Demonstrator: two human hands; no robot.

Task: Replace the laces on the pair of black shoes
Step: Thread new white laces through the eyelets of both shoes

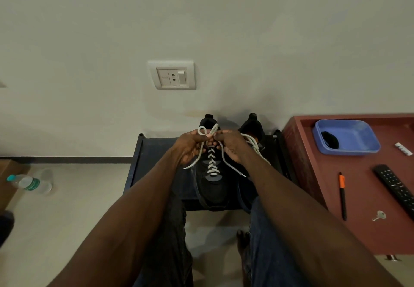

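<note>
So both hands are up at the top eyelets of the left black shoe (212,181), close together and nearly touching, left hand (190,146) and right hand (230,145) each pinching a bit of the white lace (210,165), with two small loops (207,131) sticking up just past the fingertips, so I'd guess this is the bow being tied. The lace is already criss-crossed down the tongue below the hands, and its two loose tails hang out either side of the wrists. The other black shoe (253,127) sits right beside the right hand, touching or nearly touching the first one, with its own white lace (255,144) bunched loose over the top, so that one looks like it's not tied yet. Both shoes sit on a dark bench (156,152) against the wall. Handling-wise the lace is soft, floppy cord, weighs nothing, and won't hold a shape by itself, so I'd grab it close to the knot at the base of each loop, not out by the tips, or the loops just collapse. It looks woven so probably grips fine. The shoes are light and could slide if you yank hard. Off beyond the right hand there's a reddish table (358,226) with a blue tray (349,138), a pen (342,194), a remote (395,185) and a key (379,215)
</note>
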